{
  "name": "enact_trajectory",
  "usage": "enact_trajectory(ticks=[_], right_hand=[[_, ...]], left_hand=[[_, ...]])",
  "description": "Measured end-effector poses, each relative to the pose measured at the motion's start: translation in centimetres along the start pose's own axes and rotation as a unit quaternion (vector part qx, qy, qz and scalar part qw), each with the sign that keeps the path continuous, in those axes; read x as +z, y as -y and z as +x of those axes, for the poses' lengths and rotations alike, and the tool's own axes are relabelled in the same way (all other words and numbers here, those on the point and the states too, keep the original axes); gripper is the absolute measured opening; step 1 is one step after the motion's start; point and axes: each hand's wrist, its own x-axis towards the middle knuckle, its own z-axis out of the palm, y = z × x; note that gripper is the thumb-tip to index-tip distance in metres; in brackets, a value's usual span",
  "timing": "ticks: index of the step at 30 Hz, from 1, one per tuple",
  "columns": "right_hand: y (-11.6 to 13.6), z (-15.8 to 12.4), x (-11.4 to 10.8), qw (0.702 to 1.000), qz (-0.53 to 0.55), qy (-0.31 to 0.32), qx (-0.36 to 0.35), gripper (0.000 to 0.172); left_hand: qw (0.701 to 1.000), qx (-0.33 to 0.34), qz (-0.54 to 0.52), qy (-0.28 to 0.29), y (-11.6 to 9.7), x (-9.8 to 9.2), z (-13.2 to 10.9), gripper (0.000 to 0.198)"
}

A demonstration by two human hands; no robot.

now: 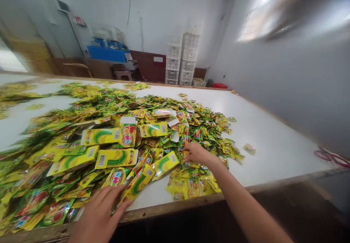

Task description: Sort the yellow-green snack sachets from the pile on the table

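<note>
My left hand (pixel 100 212) is closed around the lower end of a small yellow carton (pixel 139 183) near the table's front edge, its thumb along the near side. To the right, my right hand (pixel 198 153) reaches into a heap of small shiny packets (pixel 202 130), fingers curled down onto a yellow packet (pixel 188 161). Between the hands another yellow carton (pixel 165 165) lies tilted on the table. Several more printed cartons rest on the heap, among them an upright-facing one with an open white flap (pixel 128 133). Part of the right fingertips is hidden by packets.
The white table (pixel 262 133) has a wooden edge (pixel 164 210) in front. One loose packet (pixel 249 148) lies right of the heap. Red-handled scissors (pixel 332 157) seem to lie at the far right. Stacked white crates (pixel 188 59) and a blue bench (pixel 108 54) stand behind.
</note>
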Motion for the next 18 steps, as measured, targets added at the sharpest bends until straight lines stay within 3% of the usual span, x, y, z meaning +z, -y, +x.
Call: enact_trajectory(ticks=[2, 4, 10, 12, 15, 18], right_hand=[[0.3, -0.8, -0.1, 1.0, -0.019, -0.012, -0.009, 0.04], [0.2, -2.3, -0.4, 0.999, -0.027, -0.03, -0.007, 0.04], [1.6, -6.3, -0.1, 0.993, 0.02, -0.113, 0.036, 0.031], [3.3, -6.8, 1.6, 0.984, 0.079, -0.153, 0.039, 0.019], [6.6, -7.4, 5.9, 0.969, 0.138, -0.198, 0.045, 0.011], [9.1, -8.0, 10.6, 0.968, 0.134, -0.208, 0.035, 0.009]], left_hand=[[0.997, 0.021, 0.063, 0.025, 0.0, 2.1, 1.1, 0.029], [0.997, 0.028, 0.066, 0.015, 0.1, 3.2, 1.6, 0.025], [0.998, 0.055, -0.042, -0.01, -0.7, 0.8, 2.2, 0.031], [0.995, 0.045, -0.09, 0.0, -2.3, 0.9, 2.8, 0.028], [0.973, -0.019, -0.23, 0.006, -5.2, 2.8, 3.4, 0.033], [0.918, -0.083, -0.387, 0.012, -7.5, 5.1, 2.9, 0.068]])
